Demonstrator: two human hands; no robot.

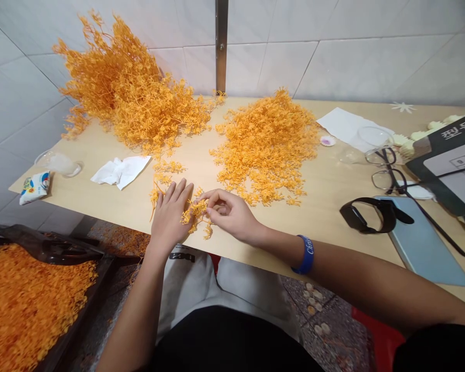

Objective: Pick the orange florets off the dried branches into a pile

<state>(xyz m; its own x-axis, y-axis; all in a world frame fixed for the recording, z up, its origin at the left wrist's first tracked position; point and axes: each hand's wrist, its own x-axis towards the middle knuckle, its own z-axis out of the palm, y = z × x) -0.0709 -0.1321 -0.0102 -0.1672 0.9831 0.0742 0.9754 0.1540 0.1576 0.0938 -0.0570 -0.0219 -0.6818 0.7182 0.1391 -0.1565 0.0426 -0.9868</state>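
My left hand [172, 214] lies palm down near the table's front edge, its fingers stretched out. Beside it, my right hand [232, 216] pinches a small orange artificial flower sprig [196, 211] between thumb and fingers. The sprig touches or nearly touches the side of my left hand; whether anything is under that palm is hidden. A few loose orange sprigs [169, 167] lie just beyond the left fingertips. Farther back on the right is a low heap of orange sprigs [269, 144], and a taller bundle of orange stems [127, 88] leans against the wall at the left.
A crumpled tissue [120, 172], a small packet [35, 187] and a clear cup [60, 163] occupy the table's left end. On the right are a phone [430, 248], black watch [368, 214], glasses [387, 168] and dark box [453, 165]. An orange-filled container [27, 305] stands below left.
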